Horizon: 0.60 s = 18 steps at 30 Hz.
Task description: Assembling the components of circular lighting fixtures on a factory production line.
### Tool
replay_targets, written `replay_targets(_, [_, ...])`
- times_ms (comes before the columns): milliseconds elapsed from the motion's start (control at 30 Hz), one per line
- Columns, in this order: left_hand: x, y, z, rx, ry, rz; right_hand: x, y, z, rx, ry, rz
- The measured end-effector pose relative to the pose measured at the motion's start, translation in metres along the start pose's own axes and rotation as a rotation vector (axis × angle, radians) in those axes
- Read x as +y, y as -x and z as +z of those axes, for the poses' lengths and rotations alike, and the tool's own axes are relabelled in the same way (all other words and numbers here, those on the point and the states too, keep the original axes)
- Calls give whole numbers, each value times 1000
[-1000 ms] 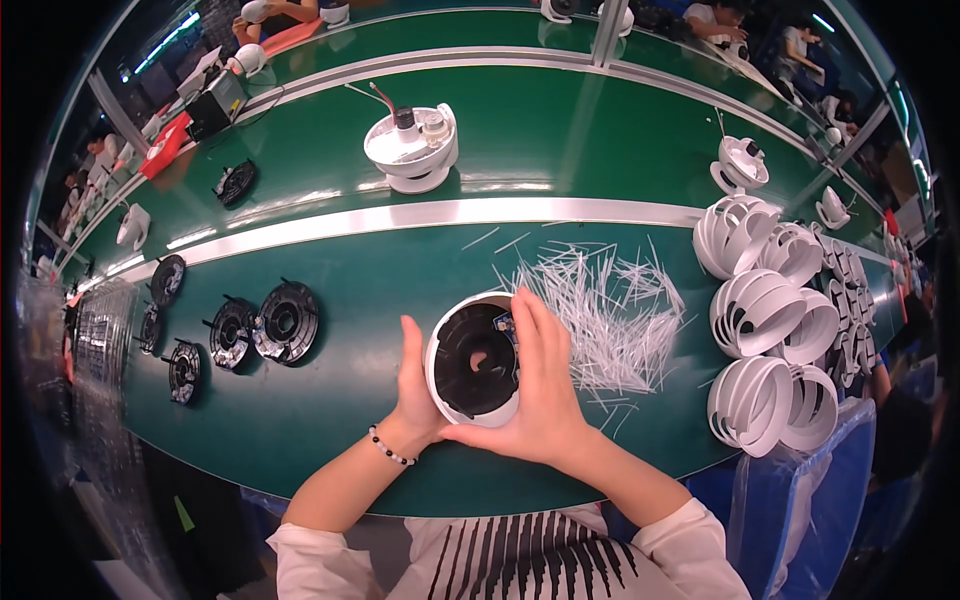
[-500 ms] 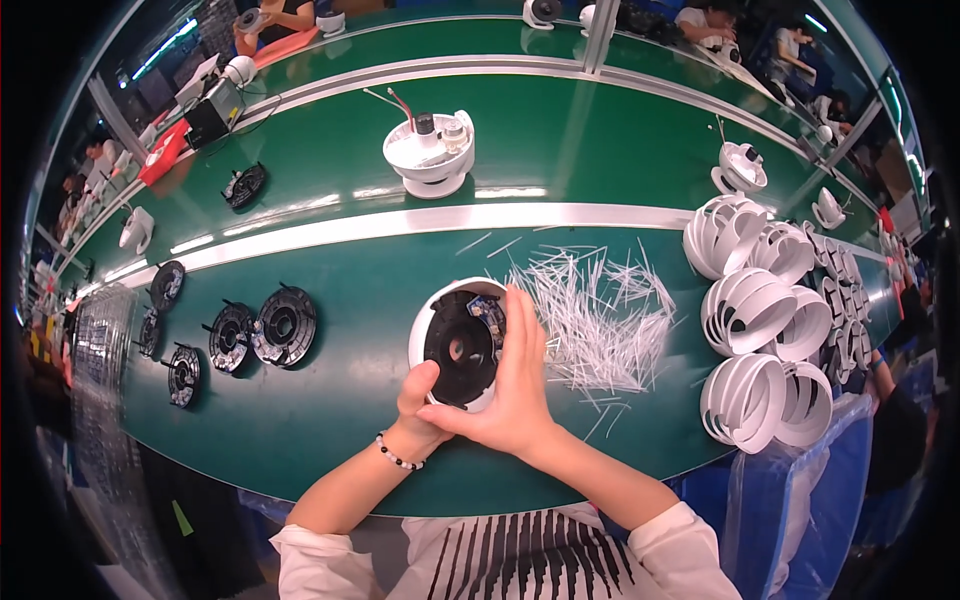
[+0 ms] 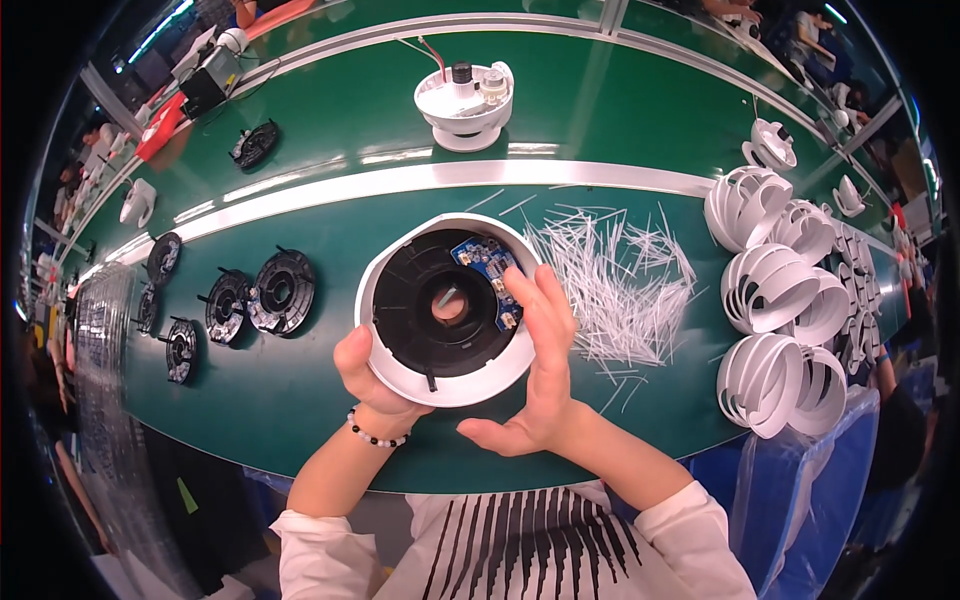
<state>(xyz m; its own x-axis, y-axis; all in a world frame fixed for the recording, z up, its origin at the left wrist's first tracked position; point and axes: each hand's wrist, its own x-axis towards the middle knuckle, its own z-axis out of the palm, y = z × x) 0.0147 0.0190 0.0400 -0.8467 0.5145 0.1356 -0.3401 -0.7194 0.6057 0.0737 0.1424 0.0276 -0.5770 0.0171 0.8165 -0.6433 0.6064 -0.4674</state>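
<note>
A white round housing [image 3: 450,391] is held up above the near part of the green worktop [image 3: 330,425], its open side facing up toward the head camera. A ribbed black disc [image 3: 400,300] sits inside it, with a curved blue circuit board [image 3: 472,252] along its upper right and a hole in the middle.

The left hand [image 3: 375,378] grasps the housing from the lower left, thumb up along the outer wall and the other fingers hidden beneath; a beaded bracelet [image 3: 376,438] circles that wrist. The right hand [image 3: 548,385] is loosely spread at the right side, its fingertips over the rim at the circuit board and its thumb stretched out, clear of the housing; whether the fingertips press on the board cannot be told.

To the left, five black discs with pegs [image 3: 283,291] stand or lie apart from the housing. Just right of it lies a loose heap of thin white strips [image 3: 615,285], and farther right are stacks of white rings [image 3: 760,290]. Beyond a pale metal rail [image 3: 400,180], a white bowl-shaped unit [image 3: 463,115] on a round foot holds a black cylinder, with wires rising beside it.
</note>
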Motion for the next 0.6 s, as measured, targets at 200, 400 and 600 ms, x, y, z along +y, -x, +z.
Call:
replay_targets(200, [2, 1, -1, 18, 43, -3, -2, -1, 1, -22, -9, -1])
replay_targets(400, [-3, -19, 1, 383, -113, -139, -2, -1, -19, -13, 86, 110])
replay_targets(600, [24, -86, -51, 496, -191, -120, -30, 0, -90, -31, 384, 70])
